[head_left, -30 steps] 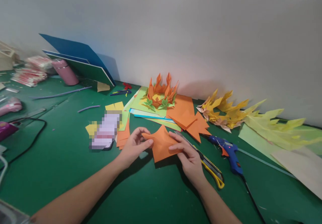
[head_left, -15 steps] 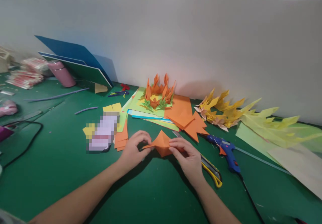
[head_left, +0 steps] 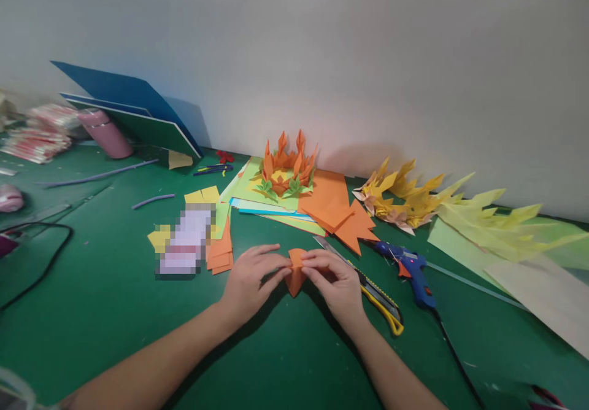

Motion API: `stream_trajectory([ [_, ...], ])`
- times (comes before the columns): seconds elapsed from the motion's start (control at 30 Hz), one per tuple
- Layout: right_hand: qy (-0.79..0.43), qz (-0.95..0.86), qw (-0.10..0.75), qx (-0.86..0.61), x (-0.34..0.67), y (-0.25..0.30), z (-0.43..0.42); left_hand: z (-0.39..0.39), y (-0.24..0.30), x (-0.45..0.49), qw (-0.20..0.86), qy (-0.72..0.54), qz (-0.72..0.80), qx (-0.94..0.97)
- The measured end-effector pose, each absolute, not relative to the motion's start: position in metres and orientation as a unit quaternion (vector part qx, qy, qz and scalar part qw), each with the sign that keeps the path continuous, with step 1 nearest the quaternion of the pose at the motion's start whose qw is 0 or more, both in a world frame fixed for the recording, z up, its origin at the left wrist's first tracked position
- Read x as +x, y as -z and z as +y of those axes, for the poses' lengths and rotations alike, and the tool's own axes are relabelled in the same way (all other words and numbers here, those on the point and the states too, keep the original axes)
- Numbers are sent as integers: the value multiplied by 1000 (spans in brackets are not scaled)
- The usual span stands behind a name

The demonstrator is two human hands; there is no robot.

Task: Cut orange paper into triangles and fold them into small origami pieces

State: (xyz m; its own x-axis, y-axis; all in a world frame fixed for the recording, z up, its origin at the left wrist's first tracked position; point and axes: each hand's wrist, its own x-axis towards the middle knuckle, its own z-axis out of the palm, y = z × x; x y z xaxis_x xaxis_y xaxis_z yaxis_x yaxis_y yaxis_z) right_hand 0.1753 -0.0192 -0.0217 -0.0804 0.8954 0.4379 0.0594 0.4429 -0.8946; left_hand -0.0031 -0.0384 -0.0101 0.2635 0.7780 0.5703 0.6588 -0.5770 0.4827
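Observation:
Between my two hands is a small folded piece of orange paper, its lower end narrowing to a point. My left hand pinches its left side between thumb and fingers. On the right side, my right hand grips it with thumb and forefinger, and part of the paper is hidden behind those fingers. Just beyond my right hand lies a yellow-handled utility knife. Orange paper strips rest on the green table beside my left hand.
A blue glue gun lies at the right. Behind stand an orange folded-paper crown and a yellow paper crown. Orange sheets, a blurred-out phone, a pink flask and blue boards are also around.
The orange paper was spread wider with a pointed top; now it is narrower and folded together. My hands have come closer to each other. The view has shifted slightly.

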Motion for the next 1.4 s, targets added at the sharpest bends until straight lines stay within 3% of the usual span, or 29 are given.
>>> stream_trajectory([
  [0.4, -193, -722, 527, -406, 175, 20, -21, -38, 10, -4, 200, -435, 508, 716],
  [0.93, -237, -737, 492, -398, 172, 20, -26, -42, 4, 7, 326, -427, 515, 668],
  [1.4, -290, -740, 482, -369, 170, 15, -28, -43, 1, 9, 298, -421, 480, 709],
])
